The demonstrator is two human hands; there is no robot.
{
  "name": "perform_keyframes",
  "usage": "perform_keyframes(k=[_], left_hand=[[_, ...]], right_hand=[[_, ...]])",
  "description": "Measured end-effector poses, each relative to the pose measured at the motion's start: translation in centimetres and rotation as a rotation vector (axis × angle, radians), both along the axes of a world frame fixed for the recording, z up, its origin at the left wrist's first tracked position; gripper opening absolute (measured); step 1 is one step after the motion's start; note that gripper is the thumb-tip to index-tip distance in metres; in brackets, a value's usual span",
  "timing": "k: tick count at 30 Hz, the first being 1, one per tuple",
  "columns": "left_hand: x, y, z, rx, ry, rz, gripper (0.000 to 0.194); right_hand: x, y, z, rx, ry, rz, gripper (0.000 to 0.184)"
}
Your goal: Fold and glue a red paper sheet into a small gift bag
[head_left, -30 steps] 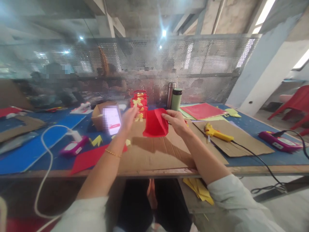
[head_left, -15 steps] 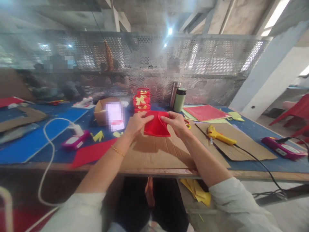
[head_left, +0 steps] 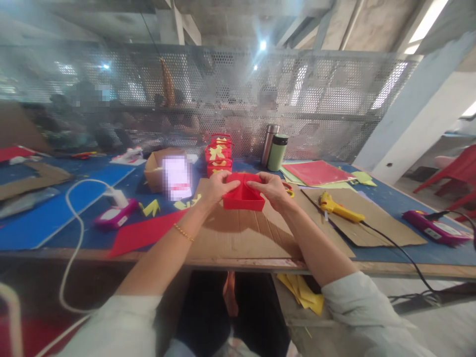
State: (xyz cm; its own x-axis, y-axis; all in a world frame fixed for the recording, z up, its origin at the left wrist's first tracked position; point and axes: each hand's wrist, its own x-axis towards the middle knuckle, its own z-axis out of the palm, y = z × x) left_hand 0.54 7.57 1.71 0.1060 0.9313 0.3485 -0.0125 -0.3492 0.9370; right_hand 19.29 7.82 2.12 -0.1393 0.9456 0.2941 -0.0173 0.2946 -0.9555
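A small red paper box (head_left: 244, 202) with an open top is held between my two hands, above a sheet of cardboard (head_left: 238, 243). My left hand (head_left: 218, 188) grips its left side, thumb over the rim. On the opposite side my right hand (head_left: 273, 189) pinches the wall, its thumb pointing inward. The fingers behind the box are mostly hidden. Several finished-looking red pieces with yellow bows (head_left: 218, 152) stand stacked just behind it. Partly covered by my right hand are yellow-handled scissors (head_left: 289, 191).
A yellow glue gun (head_left: 340, 208) lies on cardboard to the right, its black cord running off the table edge. Two bottles (head_left: 277, 152) stand at the back. Left are a lit phone (head_left: 176, 177), a cardboard box (head_left: 152, 171), a purple power strip (head_left: 116, 214) and red sheet (head_left: 148, 232).
The red paper has gone from a pinched, triangular-looking fold to a squared box shape with its front wall facing me. Both hands stay on it, nearly in place.
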Motion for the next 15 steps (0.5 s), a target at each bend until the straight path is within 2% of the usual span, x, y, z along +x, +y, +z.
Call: perform_keyframes(k=[5, 9, 12, 15], left_hand=[[-0.3, 0.5, -0.5, 0.043, 0.232, 0.098, 0.026], [-0.4, 1.3, -1.9, -0.010, 0.288, -0.007, 0.032], [-0.2, 0.3, -2.7, -0.054, 0.390, -0.056, 0.034], [0.2, -1.9, -3.0, -0.086, 0.514, -0.100, 0.039]], right_hand=[[0.5, 0.7, -0.6, -0.028, -0.104, 0.021, 0.039], [1.3, 1.2, -1.6, -0.065, -0.259, 0.109, 0.041], [2.1, 0.6, -2.6, -0.099, -0.434, 0.102, 0.042], [3.1, -1.3, -3.3, -0.080, -0.603, 0.103, 0.036]])
